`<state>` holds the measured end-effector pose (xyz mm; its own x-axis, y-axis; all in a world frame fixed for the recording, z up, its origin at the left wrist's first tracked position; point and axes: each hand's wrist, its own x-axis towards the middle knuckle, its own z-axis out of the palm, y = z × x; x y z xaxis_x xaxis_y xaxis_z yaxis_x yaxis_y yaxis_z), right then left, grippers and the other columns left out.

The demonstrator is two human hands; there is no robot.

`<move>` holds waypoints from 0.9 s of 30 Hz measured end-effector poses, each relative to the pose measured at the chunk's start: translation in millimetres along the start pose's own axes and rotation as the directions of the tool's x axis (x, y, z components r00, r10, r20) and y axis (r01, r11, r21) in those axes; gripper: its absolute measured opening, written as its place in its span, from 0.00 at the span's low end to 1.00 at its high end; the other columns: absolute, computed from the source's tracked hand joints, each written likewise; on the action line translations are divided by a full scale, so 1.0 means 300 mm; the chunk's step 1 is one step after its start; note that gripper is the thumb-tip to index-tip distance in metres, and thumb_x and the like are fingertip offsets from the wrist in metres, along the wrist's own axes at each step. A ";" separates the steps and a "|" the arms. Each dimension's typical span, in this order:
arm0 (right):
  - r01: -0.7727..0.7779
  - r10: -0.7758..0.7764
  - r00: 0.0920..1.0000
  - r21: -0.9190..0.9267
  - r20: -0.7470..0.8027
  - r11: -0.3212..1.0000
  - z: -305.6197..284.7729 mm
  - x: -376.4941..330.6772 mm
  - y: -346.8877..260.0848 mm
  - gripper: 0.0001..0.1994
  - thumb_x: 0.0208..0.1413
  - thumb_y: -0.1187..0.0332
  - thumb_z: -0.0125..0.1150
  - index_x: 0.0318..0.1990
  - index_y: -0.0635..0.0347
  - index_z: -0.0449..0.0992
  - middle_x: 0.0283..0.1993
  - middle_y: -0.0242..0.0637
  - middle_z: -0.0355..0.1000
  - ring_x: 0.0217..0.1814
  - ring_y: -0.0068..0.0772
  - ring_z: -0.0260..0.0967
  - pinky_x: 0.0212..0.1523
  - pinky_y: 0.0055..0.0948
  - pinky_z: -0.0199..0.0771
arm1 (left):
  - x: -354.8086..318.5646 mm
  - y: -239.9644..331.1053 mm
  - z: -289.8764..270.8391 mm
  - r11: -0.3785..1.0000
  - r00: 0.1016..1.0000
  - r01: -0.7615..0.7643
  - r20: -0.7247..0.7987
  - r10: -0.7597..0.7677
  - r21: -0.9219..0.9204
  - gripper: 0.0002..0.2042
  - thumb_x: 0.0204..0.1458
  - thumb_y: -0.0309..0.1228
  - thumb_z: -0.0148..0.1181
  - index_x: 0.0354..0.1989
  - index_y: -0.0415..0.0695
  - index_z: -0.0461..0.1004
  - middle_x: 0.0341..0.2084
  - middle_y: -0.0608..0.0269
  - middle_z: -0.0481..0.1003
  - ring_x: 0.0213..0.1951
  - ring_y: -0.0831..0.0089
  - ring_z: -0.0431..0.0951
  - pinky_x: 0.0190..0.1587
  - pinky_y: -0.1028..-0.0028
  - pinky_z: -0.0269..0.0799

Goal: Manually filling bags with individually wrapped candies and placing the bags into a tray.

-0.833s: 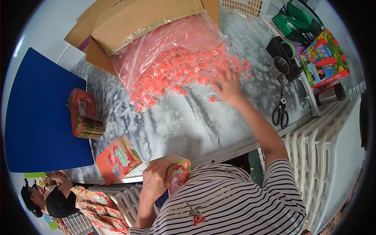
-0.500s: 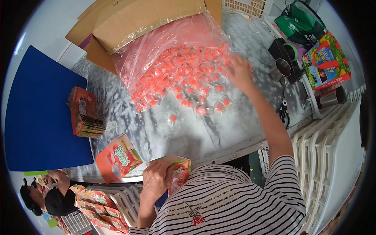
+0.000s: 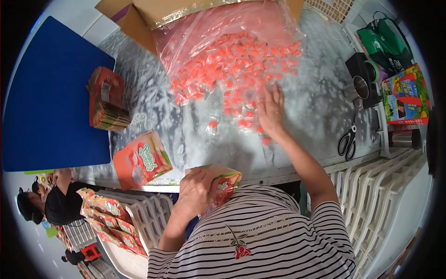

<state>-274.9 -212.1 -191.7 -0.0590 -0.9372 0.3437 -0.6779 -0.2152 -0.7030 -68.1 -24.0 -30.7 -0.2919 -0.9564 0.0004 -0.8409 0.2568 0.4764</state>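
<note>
My left hand (image 3: 195, 189) is closed round an upright red-orange pouch (image 3: 226, 188) at the table's front edge, close to my striped shirt. The pouch's top faces the table. My right hand (image 3: 271, 111) lies with fingers stretched out against the right side of a loose group of small red wrapped candies (image 3: 239, 100). Behind them a larger heap of the same candies (image 3: 237, 51) spills from a clear plastic liner (image 3: 190, 30) in a tipped cardboard box (image 3: 165, 8). One candy (image 3: 213, 125) sits apart, nearer me. A flat pouch (image 3: 145, 158) lies left of my left hand.
A stack of pouches (image 3: 108, 100) stands beside a blue board (image 3: 55, 102) at left. Black-handled scissors (image 3: 348, 145), a metal cup (image 3: 357, 88) and a green bag (image 3: 388, 44) are at right. White crates (image 3: 378, 190) flank me. Another person (image 3: 65, 202) is at far left.
My right hand has come from the heap's right edge toward me and left, with candies gathered nearer beside it. The view has shifted; my left hand still holds the pouch.
</note>
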 end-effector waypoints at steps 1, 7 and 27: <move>0.021 -0.027 0.999 0.135 0.042 0.991 0.004 -0.026 -0.034 0.24 0.60 0.58 0.50 0.61 0.60 0.64 0.70 0.57 0.48 0.72 0.65 0.40 0.69 0.54 0.42 | -0.002 -0.003 0.002 1.000 1.000 0.007 0.001 -0.007 0.002 0.09 0.43 0.21 0.62 0.34 0.41 0.76 0.29 0.56 0.77 0.33 0.54 0.76 0.37 0.63 0.72; 0.277 -0.271 0.886 0.039 0.376 0.960 -0.165 -0.130 -0.062 0.23 0.60 0.64 0.51 0.59 0.65 0.64 0.69 0.53 0.51 0.72 0.59 0.43 0.70 0.50 0.43 | -0.049 -0.023 -0.011 0.993 0.994 0.099 -0.046 -0.102 -0.057 0.07 0.44 0.22 0.62 0.34 0.40 0.76 0.31 0.56 0.78 0.34 0.55 0.76 0.37 0.63 0.72; 0.236 -0.223 0.928 -0.006 0.300 0.972 -0.375 -0.182 -0.033 0.27 0.51 0.65 0.65 0.59 0.62 0.68 0.64 0.48 0.59 0.65 0.48 0.55 0.64 0.41 0.57 | -0.054 -0.058 -0.005 0.998 0.990 0.049 -0.131 -0.053 -0.032 0.05 0.45 0.22 0.61 0.32 0.42 0.75 0.26 0.56 0.77 0.29 0.55 0.75 0.34 0.63 0.71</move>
<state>-347.4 -127.9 -133.6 0.3162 -0.9037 0.2886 -0.6774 -0.4281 -0.5982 -48.1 -13.3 -37.7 -0.1847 -0.9786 0.0903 -0.8392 0.2048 0.5038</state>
